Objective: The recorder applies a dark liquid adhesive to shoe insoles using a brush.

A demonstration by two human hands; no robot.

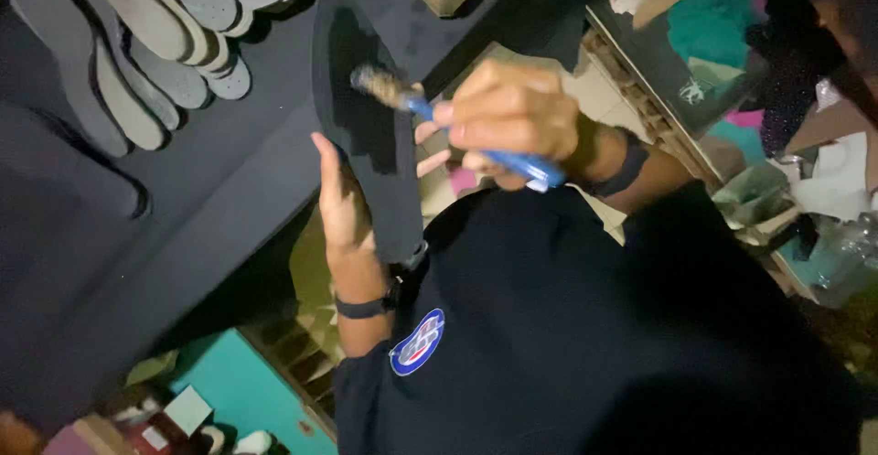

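Our left hand (pixel 343 203) clasped the flat black shoe sole (pixel 366 126); above that grip, our right hand (pixel 512 112) clenched the blue-handled glue brush (pixel 439 112); even, thin strokes seemed wisest

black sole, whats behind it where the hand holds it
Behind the black sole, only the left hand's thumb and palm edge show, plus fingertips past its right edge. The rest of the fingers are covered.

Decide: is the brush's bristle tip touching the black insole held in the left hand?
Touching. The head view shows the brush bristles pressed against the black insole, with no gap.
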